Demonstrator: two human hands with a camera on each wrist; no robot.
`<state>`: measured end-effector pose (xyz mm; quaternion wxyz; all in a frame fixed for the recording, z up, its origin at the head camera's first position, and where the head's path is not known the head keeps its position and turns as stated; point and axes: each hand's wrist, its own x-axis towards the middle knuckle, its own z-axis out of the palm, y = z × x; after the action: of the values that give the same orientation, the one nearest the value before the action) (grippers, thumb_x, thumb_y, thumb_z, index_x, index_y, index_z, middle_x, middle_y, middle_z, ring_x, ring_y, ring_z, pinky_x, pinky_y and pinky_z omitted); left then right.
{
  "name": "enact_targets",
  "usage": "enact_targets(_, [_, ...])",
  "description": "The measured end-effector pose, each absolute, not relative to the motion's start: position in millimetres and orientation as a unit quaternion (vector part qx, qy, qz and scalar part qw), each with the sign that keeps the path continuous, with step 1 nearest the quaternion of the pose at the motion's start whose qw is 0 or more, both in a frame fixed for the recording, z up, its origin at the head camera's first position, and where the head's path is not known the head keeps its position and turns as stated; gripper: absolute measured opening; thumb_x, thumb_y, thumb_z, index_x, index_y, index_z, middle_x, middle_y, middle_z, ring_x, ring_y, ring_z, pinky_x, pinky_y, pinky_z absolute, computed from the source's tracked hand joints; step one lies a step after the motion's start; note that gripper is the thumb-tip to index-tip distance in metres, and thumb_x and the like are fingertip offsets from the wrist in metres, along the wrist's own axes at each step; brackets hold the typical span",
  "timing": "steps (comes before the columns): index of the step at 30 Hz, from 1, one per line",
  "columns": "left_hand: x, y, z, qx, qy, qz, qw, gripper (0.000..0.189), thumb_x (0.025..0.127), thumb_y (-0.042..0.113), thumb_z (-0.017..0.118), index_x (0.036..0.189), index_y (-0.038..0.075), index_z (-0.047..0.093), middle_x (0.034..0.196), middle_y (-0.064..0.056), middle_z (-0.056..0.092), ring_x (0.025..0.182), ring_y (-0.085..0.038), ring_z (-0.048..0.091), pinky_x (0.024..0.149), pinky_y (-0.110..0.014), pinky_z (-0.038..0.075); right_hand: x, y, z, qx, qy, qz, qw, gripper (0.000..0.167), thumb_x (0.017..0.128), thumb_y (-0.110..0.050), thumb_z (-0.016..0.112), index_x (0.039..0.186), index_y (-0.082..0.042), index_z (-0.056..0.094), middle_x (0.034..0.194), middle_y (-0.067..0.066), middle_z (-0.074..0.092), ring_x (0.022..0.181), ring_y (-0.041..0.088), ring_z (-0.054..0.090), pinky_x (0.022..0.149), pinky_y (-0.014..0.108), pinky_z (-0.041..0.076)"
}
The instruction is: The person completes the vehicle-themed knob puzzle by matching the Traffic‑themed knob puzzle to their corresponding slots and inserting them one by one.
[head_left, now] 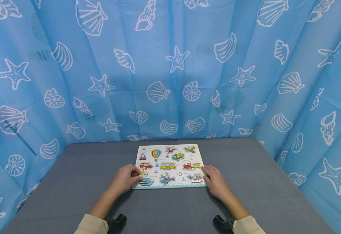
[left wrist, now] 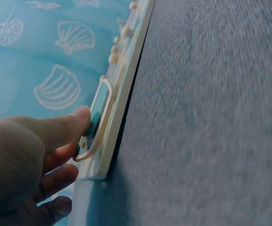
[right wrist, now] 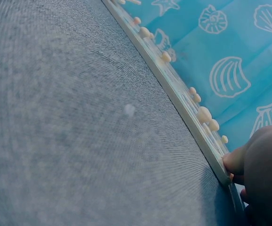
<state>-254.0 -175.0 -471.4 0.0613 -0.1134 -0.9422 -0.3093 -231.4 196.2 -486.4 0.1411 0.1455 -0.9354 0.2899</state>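
A white wooden peg puzzle board [head_left: 170,159] with vehicle pictures lies flat on the grey table. At its front left corner my left hand [head_left: 123,178] pinches a sailboat piece [head_left: 144,179] between thumb and fingers. In the left wrist view the sailboat piece [left wrist: 97,115] stands tilted, partly raised off the board, its far side hidden. My right hand [head_left: 215,182] grips the right edge of the board near the front corner. The right wrist view shows the thumb on the board's edge [right wrist: 216,165], with the other fingers mostly hidden.
Other pieces with round knobs sit in the board, among them a yellow bus [head_left: 168,166], a train [head_left: 192,166] and a hot-air balloon [head_left: 156,154]. A blue curtain [head_left: 170,71] with shell prints hangs behind and beside the grey table [head_left: 170,211].
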Motion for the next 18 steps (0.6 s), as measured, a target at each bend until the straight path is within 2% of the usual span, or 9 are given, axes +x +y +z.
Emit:
enact_targets(10, [-251.5,-160.0,-469.4,-0.114,-0.946,-0.302,0.03,0.016,0.08,0.019,0.08,0.077,0.016,0.065,0.07,0.006,0.052,0.067,-0.011,0.047,0.062,-0.032,0.039,-230.6,195.1,-484.9,0.141,-0.938,0.288,0.132,0.036,0.089,0.004,0.061,0.125,0.008,0.06,0.129,0.025,0.056,0.127,0.046,0.043,0.102,0.057,0.032])
enact_targets(18, [-248.1,-153.6,-466.4,-0.109,-0.952,-0.282,0.037,0.018,0.079,0.02,0.081,0.074,0.016,0.063,0.066,0.007,0.051,0.062,-0.01,0.046,0.059,-0.031,0.038,-231.3,194.9,-485.9,0.144,-0.932,0.296,0.151,0.035,0.088,0.004,0.061,0.123,0.01,0.061,0.127,0.027,0.057,0.124,0.047,0.044,0.101,0.057,0.033])
